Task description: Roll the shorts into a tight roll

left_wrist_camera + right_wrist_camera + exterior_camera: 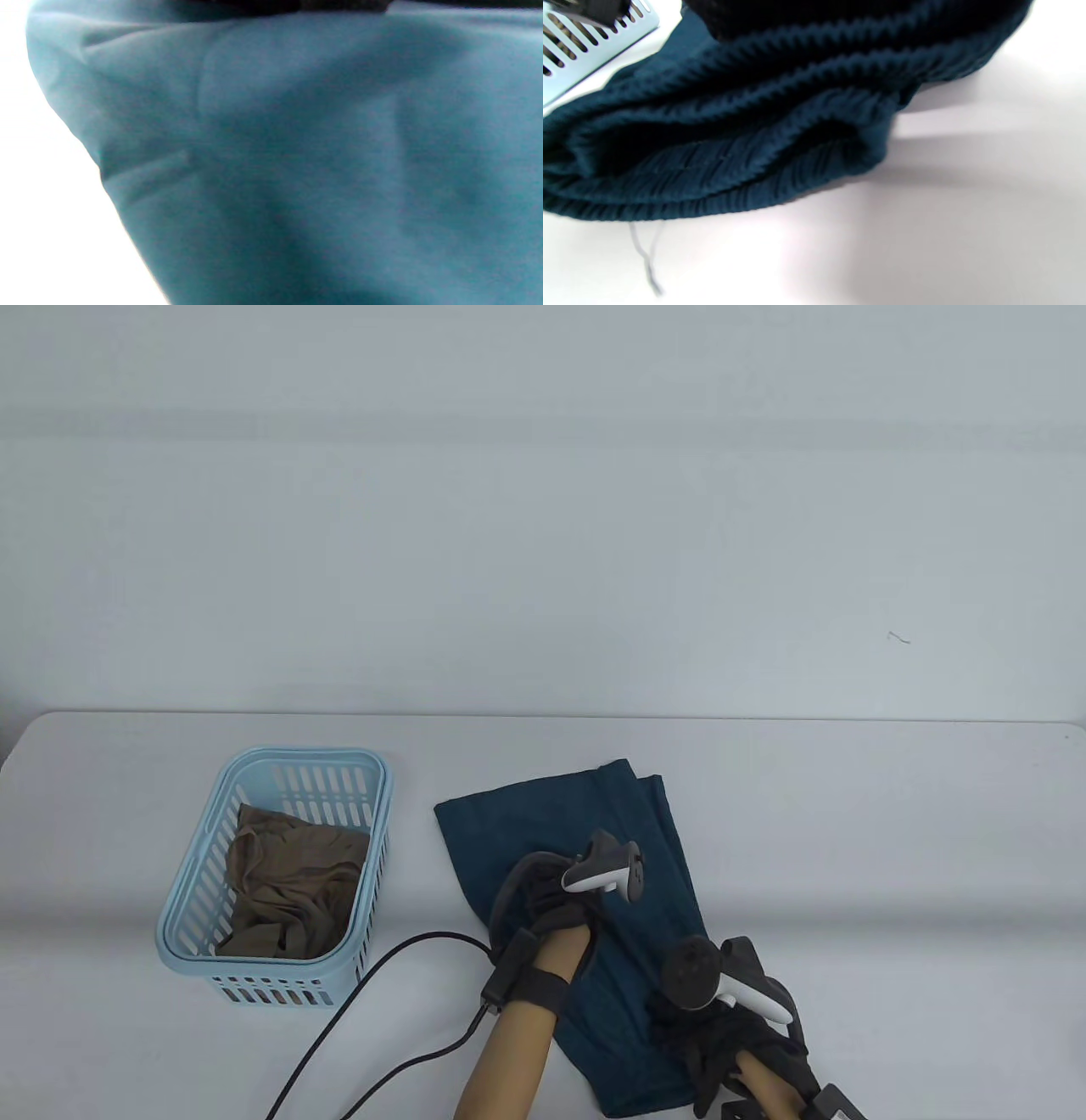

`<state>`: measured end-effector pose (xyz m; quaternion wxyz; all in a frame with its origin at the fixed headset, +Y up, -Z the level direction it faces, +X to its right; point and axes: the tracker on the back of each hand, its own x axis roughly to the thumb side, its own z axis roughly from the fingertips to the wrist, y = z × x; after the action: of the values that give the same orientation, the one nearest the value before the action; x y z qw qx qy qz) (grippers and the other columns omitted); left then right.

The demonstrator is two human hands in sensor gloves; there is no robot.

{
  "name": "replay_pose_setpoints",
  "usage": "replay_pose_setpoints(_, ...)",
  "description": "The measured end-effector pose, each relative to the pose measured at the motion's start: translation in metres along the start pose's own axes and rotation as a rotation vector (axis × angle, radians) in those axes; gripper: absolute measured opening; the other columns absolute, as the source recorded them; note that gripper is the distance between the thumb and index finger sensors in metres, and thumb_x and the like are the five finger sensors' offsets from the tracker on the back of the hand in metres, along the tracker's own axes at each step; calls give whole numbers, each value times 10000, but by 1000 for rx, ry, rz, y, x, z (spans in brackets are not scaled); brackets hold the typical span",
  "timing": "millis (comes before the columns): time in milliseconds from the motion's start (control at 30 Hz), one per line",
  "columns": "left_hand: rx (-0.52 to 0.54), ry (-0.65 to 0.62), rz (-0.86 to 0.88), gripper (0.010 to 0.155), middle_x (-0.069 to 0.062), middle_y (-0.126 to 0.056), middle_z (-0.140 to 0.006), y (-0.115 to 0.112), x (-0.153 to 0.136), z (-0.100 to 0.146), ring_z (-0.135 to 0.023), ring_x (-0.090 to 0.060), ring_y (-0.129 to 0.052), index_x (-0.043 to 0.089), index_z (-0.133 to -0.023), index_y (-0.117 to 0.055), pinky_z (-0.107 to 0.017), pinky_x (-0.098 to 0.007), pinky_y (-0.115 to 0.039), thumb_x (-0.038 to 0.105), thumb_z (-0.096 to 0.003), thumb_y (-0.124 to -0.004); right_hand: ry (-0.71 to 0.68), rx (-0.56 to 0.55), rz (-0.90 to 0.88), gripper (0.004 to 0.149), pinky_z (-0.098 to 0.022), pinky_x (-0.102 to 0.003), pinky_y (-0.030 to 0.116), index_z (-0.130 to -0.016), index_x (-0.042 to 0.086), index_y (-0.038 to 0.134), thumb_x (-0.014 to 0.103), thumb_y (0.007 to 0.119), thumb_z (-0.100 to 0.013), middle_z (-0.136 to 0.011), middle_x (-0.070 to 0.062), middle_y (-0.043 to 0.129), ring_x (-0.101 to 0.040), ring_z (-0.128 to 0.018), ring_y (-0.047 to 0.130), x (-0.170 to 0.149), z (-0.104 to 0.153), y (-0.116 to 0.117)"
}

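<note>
Dark teal shorts (628, 831) lie folded lengthwise on the white table, running from the middle toward the front edge. My left hand (556, 912) rests on the middle of the shorts; its wrist view is filled with teal cloth (297, 169) seen very close. My right hand (713, 1039) is on the near end. In the right wrist view the ribbed waistband (734, 140) is doubled over and lifted a little off the table, with the black glove (806, 12) on top of it. The fingers of both hands are mostly hidden.
A light blue slotted basket (297, 752) stands left of the shorts and holds a crumpled brown garment (288, 891); its corner shows in the right wrist view (598, 38). A black cable (399, 959) runs from my left wrist to the front edge. A loose grey thread (645, 258) lies by the waistband.
</note>
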<state>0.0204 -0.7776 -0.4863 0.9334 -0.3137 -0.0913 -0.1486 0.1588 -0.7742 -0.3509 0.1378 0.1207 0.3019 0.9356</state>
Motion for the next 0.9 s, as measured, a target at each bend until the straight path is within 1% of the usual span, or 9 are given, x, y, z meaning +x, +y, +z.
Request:
replay_pose_setpoints(200, 15, 24, -44, 617, -214, -260, -1141, 8, 0, -15, -1080, -483, -349, 110, -1014, -307, -701, -743, -267, 313, -528, -627, -19, -6, -80, 542, -579, -489, 591, -1019, 118, 529, 348, 620, -536, -887, -227, 528, -312, -701, 683, 5, -11, 1)
replay_pose_setpoints(333, 22, 49, -45, 620, -217, -235, -1146, 12, -1, -26, -1086, -481, -336, 149, -1022, -252, -706, -741, -256, 283, -527, -601, -31, -15, -115, 546, -566, -473, 603, -1022, 120, 521, 349, 618, -536, -882, -224, 521, -290, -681, 688, 9, -19, 0)
replay_pose_setpoints(500, 49, 54, -83, 626, -207, -247, -1148, 17, 0, -36, -1096, -443, -411, 170, -1023, -226, -728, -717, -315, 256, -519, -587, -42, -12, -167, 546, -554, -460, 611, -1022, 120, 520, 352, 615, -537, -873, -223, 521, -273, -664, 692, 12, -29, -2)
replay_pose_setpoints(667, 62, 22, -19, 630, -186, -210, -1149, 21, -7, -45, -1098, -439, -372, 192, -1021, -214, -737, -707, -323, 241, -516, -588, -47, -5, -207, 550, -552, -451, 611, -1026, 120, 510, 353, 612, -538, -873, -222, 510, -258, -659, 686, 14, -36, -3)
replay_pose_setpoints(800, 63, 2, -2, 629, -180, -194, -1149, 22, -9, -47, -1098, -439, -353, 201, -1021, -211, -741, -703, -323, 244, -518, -587, -48, -10, -218, 550, -548, -449, 614, -1024, 119, 513, 357, 609, -538, -869, -223, 512, -255, -653, 688, 15, -37, -4)
replay_pose_setpoints(900, 39, -17, 32, 630, -168, -169, -1147, 23, -14, -48, -1099, -432, -318, 210, -1022, -201, -742, -695, -305, 258, -527, -587, -49, -24, -228, 549, -546, -449, 616, -1023, 119, 523, 356, 612, -536, -871, -223, 518, -255, -652, 689, 15, -36, -3)
